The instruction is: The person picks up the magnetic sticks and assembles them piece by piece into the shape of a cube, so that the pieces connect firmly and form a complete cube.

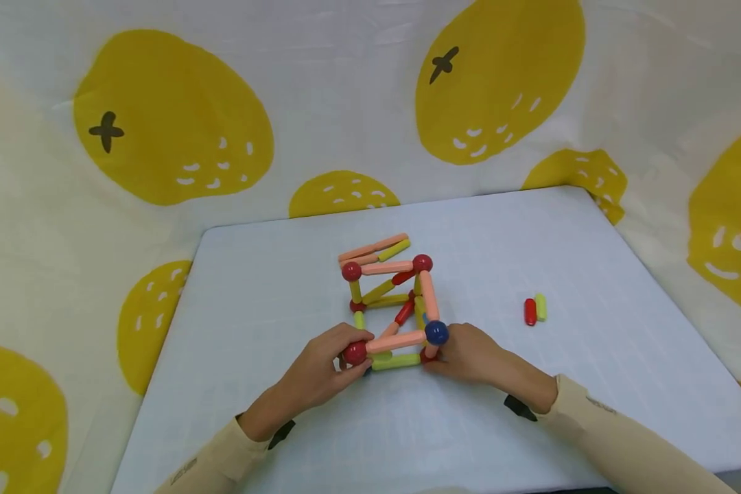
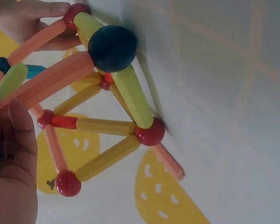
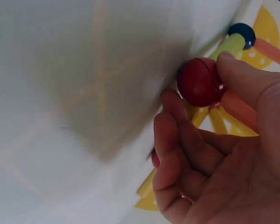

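Observation:
A cube-like frame of coloured sticks and balls stands on the table between both hands. My left hand (image 1: 330, 360) grips the red ball (image 1: 355, 353) at its upper front-left corner, where an orange stick (image 1: 396, 342) joins it to a blue ball (image 1: 436, 333). My right hand (image 1: 472, 353) pinches a lower front-right red ball (image 3: 198, 83) between thumb and fingers. Below the left hand sits a dark blue ball (image 2: 112, 48), with a lime stick (image 2: 133, 95) running from it to another red ball (image 2: 150, 131). Inner diagonal sticks are partly hidden in the head view.
Behind the frame lie loose orange sticks (image 1: 373, 247) and a yellow-green stick (image 1: 394, 250). To the right, a red stick (image 1: 530, 312) lies beside a lime stick (image 1: 540, 307). The pale table (image 1: 593, 384) meets a lemon-printed cloth (image 1: 346, 123) at the back.

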{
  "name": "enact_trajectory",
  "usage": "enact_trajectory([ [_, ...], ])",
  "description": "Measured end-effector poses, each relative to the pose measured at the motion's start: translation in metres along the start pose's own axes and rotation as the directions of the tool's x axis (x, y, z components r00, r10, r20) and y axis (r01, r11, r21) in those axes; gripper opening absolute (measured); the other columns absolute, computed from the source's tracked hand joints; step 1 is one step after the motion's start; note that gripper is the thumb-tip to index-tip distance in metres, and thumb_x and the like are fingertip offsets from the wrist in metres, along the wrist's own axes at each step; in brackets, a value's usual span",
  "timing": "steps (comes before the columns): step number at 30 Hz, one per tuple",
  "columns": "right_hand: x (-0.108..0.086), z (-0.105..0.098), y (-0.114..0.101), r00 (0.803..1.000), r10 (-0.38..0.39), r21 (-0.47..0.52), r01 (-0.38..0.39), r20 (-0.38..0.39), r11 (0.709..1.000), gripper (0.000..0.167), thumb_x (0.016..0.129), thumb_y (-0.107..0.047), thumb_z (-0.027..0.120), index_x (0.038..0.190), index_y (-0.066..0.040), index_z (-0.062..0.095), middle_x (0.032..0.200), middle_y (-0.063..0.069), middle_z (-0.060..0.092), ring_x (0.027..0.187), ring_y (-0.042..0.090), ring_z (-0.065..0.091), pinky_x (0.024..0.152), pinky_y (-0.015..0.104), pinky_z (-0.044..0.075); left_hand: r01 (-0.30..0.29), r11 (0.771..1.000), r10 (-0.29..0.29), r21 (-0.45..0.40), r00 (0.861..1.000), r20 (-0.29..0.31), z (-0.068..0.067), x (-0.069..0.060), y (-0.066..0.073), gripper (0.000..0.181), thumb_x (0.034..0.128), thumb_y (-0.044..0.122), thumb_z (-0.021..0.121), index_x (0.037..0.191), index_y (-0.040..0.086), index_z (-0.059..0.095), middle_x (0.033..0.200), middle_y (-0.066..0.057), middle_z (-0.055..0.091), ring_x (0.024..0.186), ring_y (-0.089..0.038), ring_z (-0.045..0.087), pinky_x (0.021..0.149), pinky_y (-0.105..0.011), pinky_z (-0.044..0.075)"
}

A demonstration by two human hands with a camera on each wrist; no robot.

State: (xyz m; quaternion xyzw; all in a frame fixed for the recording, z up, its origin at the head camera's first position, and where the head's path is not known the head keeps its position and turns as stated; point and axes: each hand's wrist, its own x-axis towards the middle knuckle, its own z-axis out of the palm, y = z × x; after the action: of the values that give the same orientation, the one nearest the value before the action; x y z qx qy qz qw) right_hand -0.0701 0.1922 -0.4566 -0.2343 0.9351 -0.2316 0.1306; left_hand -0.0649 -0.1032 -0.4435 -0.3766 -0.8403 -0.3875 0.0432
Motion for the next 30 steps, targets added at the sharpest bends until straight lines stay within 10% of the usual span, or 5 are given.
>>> enact_trajectory([
  [6, 0.035, -0.023, 0.007, 0.981, 0.112, -0.050, -0.105, 0.156, 0.993, 0.026, 0.085, -0.020, 0.083, 0.109, -0.015, 0.073, 0.098, -0.001, 0.072, 0.088, 0.015, 0.061, 0.084, 0.037, 0.056, -0.022, 0.999, 0.025, 0.036, 0.997, -0.076, -0.005, -0.009, -0.006, 0.046, 0.0810, 0.005, 0.085, 0.122, 0.011, 0.066, 0.106, 0.003, 0.066, 0.087, -0.005, 0.056, 0.066, -0.018, 0.054],
  [9, 0.063, -0.042, 0.018, 0.987, 0.140, -0.133, -0.129, 0.075, 0.983, 0.034, 0.091, -0.019, 0.077, 0.122, -0.009, 0.070, 0.105, 0.006, 0.071, 0.092, 0.022, 0.062, 0.088, 0.043, 0.057, -0.012, 0.999, 0.015, 0.041, 0.996, -0.086, -0.005, -0.009, -0.007, 0.045, 0.0821, 0.006, 0.085, 0.122, 0.012, 0.066, 0.107, 0.003, 0.066, 0.087, -0.005, 0.057, 0.066, -0.017, 0.053],
  [15, 0.127, -0.049, 0.039, 0.986, -0.037, -0.264, -0.007, -0.161, 0.964, 0.036, 0.096, -0.019, 0.071, 0.131, -0.008, 0.067, 0.129, 0.016, 0.067, 0.111, 0.035, 0.064, 0.096, 0.050, 0.055, 0.028, 0.999, -0.025, 0.029, 0.997, -0.076, -0.004, -0.011, -0.007, 0.044, 0.0828, 0.006, 0.084, 0.123, 0.011, 0.066, 0.108, 0.004, 0.067, 0.088, -0.006, 0.057, 0.066, -0.017, 0.054],
  [22, 0.161, -0.039, 0.057, 0.990, -0.085, -0.349, 0.040, -0.114, 0.936, 0.053, 0.094, -0.029, 0.074, 0.142, -0.013, 0.059, 0.147, 0.014, 0.056, 0.120, 0.038, 0.056, 0.101, 0.057, 0.049, 0.022, 1.000, -0.021, 0.013, 0.998, -0.058, 0.001, -0.011, -0.006, 0.046, 0.0833, 0.007, 0.084, 0.125, 0.011, 0.065, 0.110, 0.003, 0.067, 0.089, -0.006, 0.057, 0.066, -0.018, 0.054],
  [30, 0.169, -0.041, 0.060, 0.984, -0.080, -0.509, -0.013, -0.160, 0.861, 0.023, 0.097, -0.021, 0.069, 0.117, -0.010, 0.073, 0.120, 0.015, 0.067, 0.102, 0.034, 0.060, 0.089, 0.049, 0.055, 0.030, 0.999, -0.028, 0.020, 0.997, -0.075, -0.002, -0.011, -0.007, 0.046, 0.0828, 0.007, 0.084, 0.124, 0.011, 0.066, 0.108, 0.003, 0.067, 0.089, -0.006, 0.057, 0.065, -0.018, 0.054],
])
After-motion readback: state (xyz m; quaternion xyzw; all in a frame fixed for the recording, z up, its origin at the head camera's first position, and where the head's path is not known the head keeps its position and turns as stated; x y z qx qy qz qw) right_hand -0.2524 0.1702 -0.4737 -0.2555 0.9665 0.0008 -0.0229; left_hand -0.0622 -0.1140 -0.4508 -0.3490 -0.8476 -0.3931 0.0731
